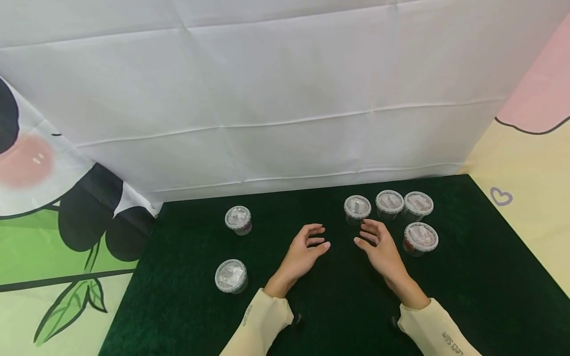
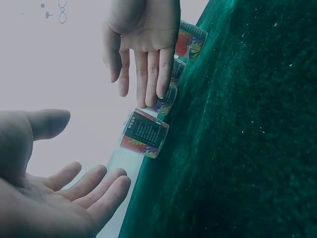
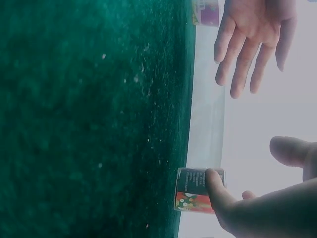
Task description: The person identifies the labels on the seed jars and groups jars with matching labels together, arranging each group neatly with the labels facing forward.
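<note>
Both hands are held over the middle of the table, palms facing each other, with nothing between them. My left hand has its fingers loosely bent and its thumb apart. Facing it, my right hand is relaxed too, its fingertips just in front of a lidded plastic tub in the head view. In the right wrist view, the right thumb overlaps a tub with a dark and red label. Nearest the left hand stands another tub with a whitish lid, to its left.
At the back left is a tub. On the right, a tub, a second tub and a third tub stand close together. The dark green tabletop meets a white cloth backdrop behind.
</note>
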Tool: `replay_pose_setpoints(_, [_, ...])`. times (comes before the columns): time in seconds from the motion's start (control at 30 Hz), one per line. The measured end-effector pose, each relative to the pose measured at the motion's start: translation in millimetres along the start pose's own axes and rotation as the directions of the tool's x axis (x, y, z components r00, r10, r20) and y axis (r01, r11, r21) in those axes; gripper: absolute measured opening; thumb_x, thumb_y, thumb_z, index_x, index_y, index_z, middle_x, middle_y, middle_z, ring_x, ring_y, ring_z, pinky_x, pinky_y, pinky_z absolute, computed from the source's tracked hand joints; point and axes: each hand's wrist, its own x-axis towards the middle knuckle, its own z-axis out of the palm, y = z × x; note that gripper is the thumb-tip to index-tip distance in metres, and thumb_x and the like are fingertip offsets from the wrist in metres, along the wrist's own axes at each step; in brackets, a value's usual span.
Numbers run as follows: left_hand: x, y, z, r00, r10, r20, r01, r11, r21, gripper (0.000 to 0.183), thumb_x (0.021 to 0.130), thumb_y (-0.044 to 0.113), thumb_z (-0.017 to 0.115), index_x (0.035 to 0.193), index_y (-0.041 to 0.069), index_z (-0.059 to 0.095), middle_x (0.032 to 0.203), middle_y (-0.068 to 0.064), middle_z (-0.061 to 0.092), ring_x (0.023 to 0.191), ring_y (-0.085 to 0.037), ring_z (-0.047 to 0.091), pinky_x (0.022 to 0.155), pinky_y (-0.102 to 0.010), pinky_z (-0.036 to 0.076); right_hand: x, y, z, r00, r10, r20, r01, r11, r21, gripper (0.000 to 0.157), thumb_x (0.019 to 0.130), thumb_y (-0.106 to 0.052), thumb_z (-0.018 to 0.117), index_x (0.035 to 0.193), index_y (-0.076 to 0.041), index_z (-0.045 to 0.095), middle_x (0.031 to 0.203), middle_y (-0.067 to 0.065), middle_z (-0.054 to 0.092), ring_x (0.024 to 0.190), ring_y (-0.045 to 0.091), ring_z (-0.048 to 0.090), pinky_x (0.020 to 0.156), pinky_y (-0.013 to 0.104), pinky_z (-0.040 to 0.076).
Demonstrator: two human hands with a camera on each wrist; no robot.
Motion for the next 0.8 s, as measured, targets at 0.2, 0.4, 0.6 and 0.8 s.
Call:
replay_pose_setpoints(0.2, [7.8, 0.9, 6.3, 1.0, 0.013, -0.015, -0.013, 1.0, 0.014, 0.053, 0.104, 0.02, 0.069, 0.152, 0.01, 0.048, 0.153, -0.01, 0.054, 0.137, -0.033, 0.057, 0.109, -0.055, 0.052, 3.0, 0.2, -1.8, 0.999, 0.027, -0.025, -0.028, 0.999, -0.018, 0.064, 0.107, -0.008, 0.059, 0.16, 0.002, 0.025, 0.161, 0.028, 0.035, 0.149, 0.045, 0.04, 0.119, 0.062, 0.038])
replay_pose_setpoints(0.4, [15.5, 1.4, 14.3, 0.999, 0.033, -0.014, -0.033, 0.999, 0.01, 0.053, 0.105, 0.02, 0.068, 0.153, 0.012, 0.047, 0.155, -0.009, 0.053, 0.139, -0.032, 0.056, 0.11, -0.055, 0.051, 7.6, 2.6, -1.3, 0.997, 0.008, -0.076, -0.01, 1.0, -0.023, 0.068, 0.106, -0.008, 0.061, 0.162, 0.002, 0.022, 0.162, 0.029, 0.033, 0.149, 0.045, 0.039, 0.12, 0.06, 0.037])
replay_pose_setpoints(0.6, [22.3, 3.2, 21.0, 0.998, 0.059, -0.001, -0.059, 0.998, -0.013, 0.055, 0.105, 0.023, 0.068, 0.155, 0.014, 0.046, 0.157, -0.009, 0.052, 0.14, -0.033, 0.054, 0.111, -0.055, 0.05, 13.1, 5.0, -0.1, 0.995, -0.001, -0.098, -0.002, 1.0, -0.03, 0.071, 0.105, -0.008, 0.062, 0.163, 0.003, 0.022, 0.162, 0.03, 0.032, 0.149, 0.046, 0.038, 0.12, 0.06, 0.036])
replay_pose_setpoints(0.8, [35.2, 5.7, 30.6, 0.998, 0.068, -0.004, -0.068, 0.998, -0.006, 0.058, 0.104, 0.022, 0.068, 0.156, 0.011, 0.044, 0.158, -0.01, 0.05, 0.142, -0.034, 0.052, 0.112, -0.054, 0.049, 20.1, 5.1, -0.5, 0.993, 0.013, -0.117, -0.018, 0.999, -0.04, 0.074, 0.105, -0.01, 0.062, 0.165, 0.002, 0.02, 0.163, 0.03, 0.03, 0.151, 0.046, 0.037, 0.121, 0.06, 0.035])
